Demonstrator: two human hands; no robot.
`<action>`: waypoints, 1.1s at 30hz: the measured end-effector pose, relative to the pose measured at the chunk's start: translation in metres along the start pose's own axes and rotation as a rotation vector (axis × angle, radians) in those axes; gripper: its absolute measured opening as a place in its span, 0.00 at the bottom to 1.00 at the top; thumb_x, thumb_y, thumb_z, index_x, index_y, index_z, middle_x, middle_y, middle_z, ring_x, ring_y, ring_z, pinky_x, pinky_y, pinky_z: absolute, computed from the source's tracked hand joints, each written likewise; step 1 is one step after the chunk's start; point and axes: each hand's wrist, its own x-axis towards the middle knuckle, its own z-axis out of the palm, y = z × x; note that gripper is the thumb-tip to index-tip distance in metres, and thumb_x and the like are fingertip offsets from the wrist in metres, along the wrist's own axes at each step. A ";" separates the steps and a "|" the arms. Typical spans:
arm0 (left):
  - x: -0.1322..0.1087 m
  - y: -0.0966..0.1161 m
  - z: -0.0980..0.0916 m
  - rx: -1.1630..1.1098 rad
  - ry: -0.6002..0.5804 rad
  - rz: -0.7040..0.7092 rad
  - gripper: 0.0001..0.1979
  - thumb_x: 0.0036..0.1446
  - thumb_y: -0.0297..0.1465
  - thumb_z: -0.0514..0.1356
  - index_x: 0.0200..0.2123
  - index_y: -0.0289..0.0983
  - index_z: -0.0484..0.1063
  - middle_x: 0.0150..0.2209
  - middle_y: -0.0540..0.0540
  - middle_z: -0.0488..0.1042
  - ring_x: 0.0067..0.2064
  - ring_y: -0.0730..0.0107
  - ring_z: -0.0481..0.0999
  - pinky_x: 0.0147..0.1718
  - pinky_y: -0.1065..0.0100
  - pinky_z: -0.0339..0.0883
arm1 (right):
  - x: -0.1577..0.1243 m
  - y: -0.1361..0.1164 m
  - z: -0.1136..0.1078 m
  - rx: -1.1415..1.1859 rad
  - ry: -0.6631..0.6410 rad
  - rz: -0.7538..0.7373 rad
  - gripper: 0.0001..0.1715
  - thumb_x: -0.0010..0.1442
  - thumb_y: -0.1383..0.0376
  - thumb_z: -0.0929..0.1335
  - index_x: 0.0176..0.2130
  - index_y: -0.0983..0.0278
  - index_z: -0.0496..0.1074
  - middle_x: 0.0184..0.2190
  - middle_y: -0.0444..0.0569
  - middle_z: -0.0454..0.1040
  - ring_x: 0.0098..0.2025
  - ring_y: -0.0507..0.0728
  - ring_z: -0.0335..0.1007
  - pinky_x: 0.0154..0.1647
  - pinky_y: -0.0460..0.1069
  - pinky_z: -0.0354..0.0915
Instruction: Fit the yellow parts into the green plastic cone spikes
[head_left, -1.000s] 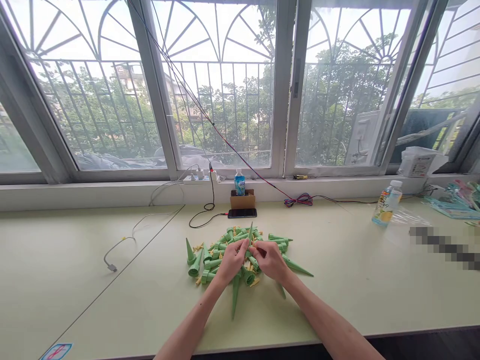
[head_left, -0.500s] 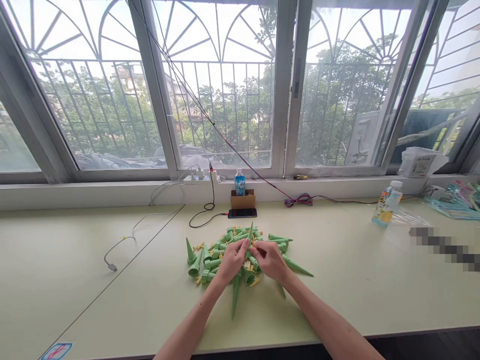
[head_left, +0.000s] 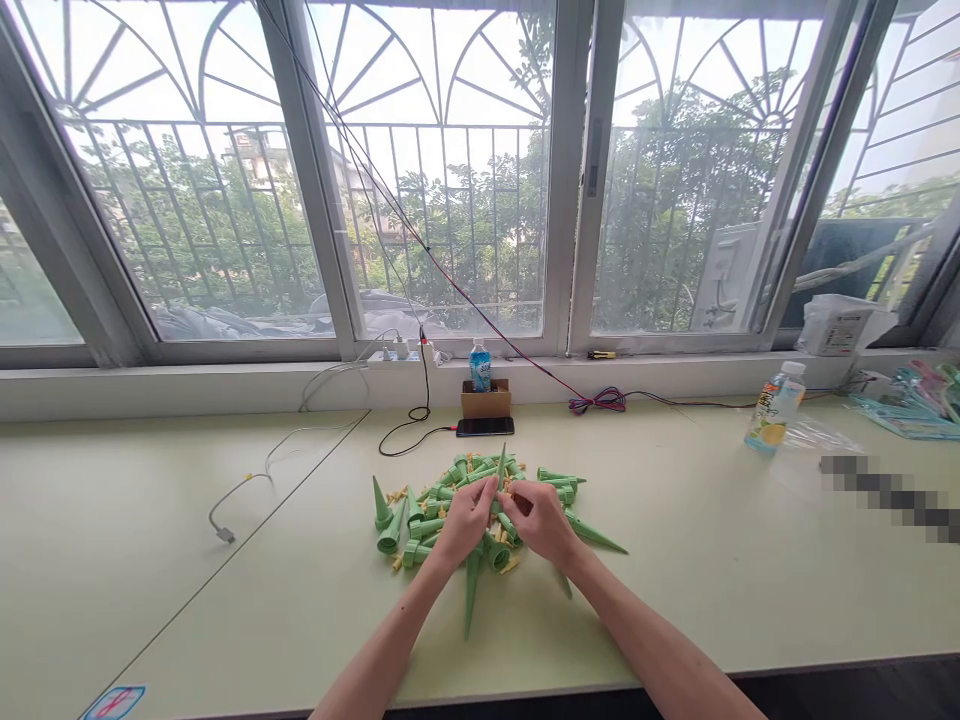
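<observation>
A green plastic watering spike (head_left: 502,464) stands point up between my hands, over a heap of similar pieces. My left hand (head_left: 469,518) is closed around its lower part, thumb against its side. Close against the same spike, my right hand (head_left: 541,517) has its fingertips pinched together; what they hold is hidden by the fingers. Around and beneath both hands lie several green spikes (head_left: 470,595) with ribbed collars, and small yellow plastic pieces (head_left: 511,565) are scattered among them. One upright green cone (head_left: 380,504) sits at the heap's left edge.
Behind the heap, a phone (head_left: 485,427) on a cable lies before a small cardboard box (head_left: 485,403) with a blue-labelled bottle (head_left: 480,366). Another bottle (head_left: 775,408) stands at the right. A white cable (head_left: 225,535) crosses the table (head_left: 300,620) on the left; bundled wire (head_left: 598,400) lies near the window.
</observation>
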 end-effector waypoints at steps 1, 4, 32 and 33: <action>0.000 0.002 0.000 -0.020 -0.011 -0.004 0.22 0.61 0.47 0.51 0.28 0.35 0.68 0.22 0.50 0.63 0.22 0.74 0.62 0.20 0.72 0.61 | 0.000 0.000 0.000 0.007 0.004 0.002 0.24 0.63 0.58 0.61 0.19 0.62 0.53 0.17 0.38 0.49 0.21 0.49 0.42 0.23 0.46 0.48; 0.000 0.008 -0.001 -0.098 -0.041 -0.033 0.22 0.61 0.48 0.51 0.32 0.35 0.68 0.24 0.51 0.63 0.23 0.75 0.63 0.20 0.72 0.64 | 0.001 -0.001 -0.002 0.051 -0.005 0.017 0.23 0.62 0.56 0.63 0.20 0.62 0.55 0.16 0.37 0.50 0.21 0.49 0.43 0.23 0.46 0.50; -0.002 0.015 -0.004 0.309 0.200 0.054 0.12 0.59 0.40 0.54 0.39 0.38 0.64 0.16 0.58 0.60 0.17 0.73 0.62 0.20 0.73 0.54 | 0.009 0.012 -0.012 -0.227 0.215 0.165 0.18 0.67 0.58 0.58 0.29 0.63 0.65 0.19 0.42 0.64 0.21 0.51 0.56 0.26 0.45 0.51; -0.002 0.014 -0.004 0.354 0.202 0.072 0.11 0.59 0.39 0.54 0.40 0.38 0.65 0.16 0.58 0.59 0.17 0.73 0.61 0.21 0.73 0.53 | 0.008 0.013 -0.012 -0.238 0.208 0.168 0.17 0.67 0.59 0.59 0.29 0.63 0.65 0.19 0.42 0.64 0.21 0.51 0.56 0.26 0.46 0.50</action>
